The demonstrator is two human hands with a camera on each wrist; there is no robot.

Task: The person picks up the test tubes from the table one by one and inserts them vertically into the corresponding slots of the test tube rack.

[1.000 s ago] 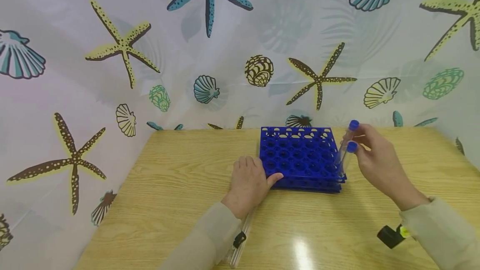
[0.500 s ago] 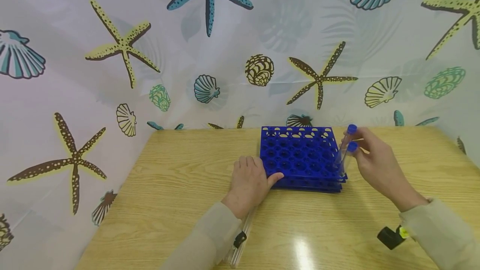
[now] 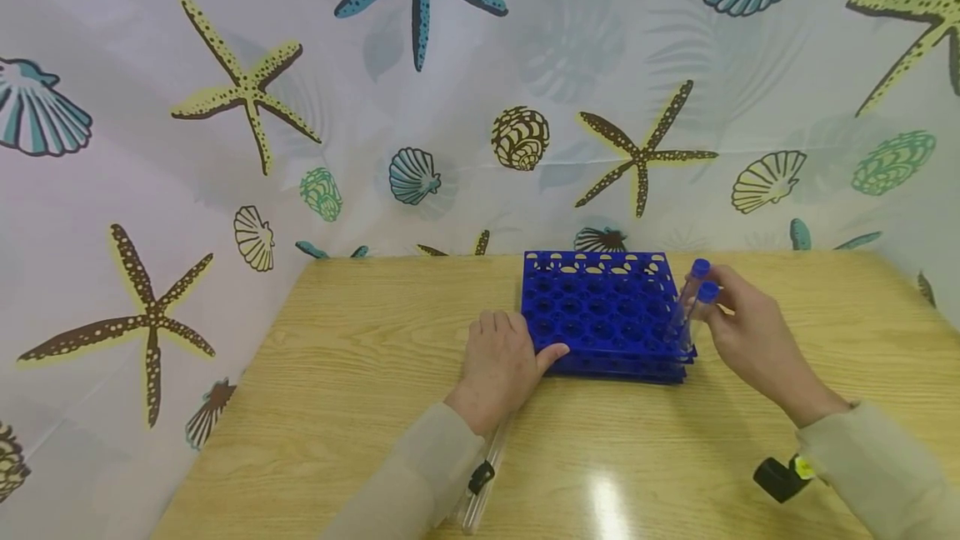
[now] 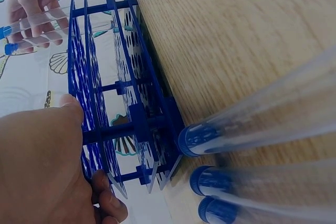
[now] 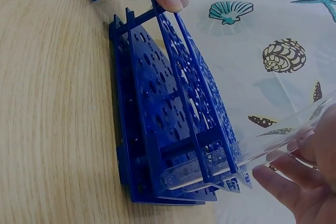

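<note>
On the table (image 3: 360, 407), the left hand (image 3: 498, 369) rests loosely curled against the rack (image 3: 600, 315) while the right hand (image 3: 750, 340) pinches a tube (image 3: 693, 294) standing in it.

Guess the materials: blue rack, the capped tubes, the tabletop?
Blue rack: looks like moulded plastic, opaque with a slight sheen; thin flat perforated plates joined by posts.
Tubes at the right hand: clear and colourless, the rack shows through them; plastic or glass, cannot tell. Their blue caps look like ribbed plastic.
Tabletop: pale wood grain under a glossy finish with a bright glare; veneer or laminate, unclear.
</note>
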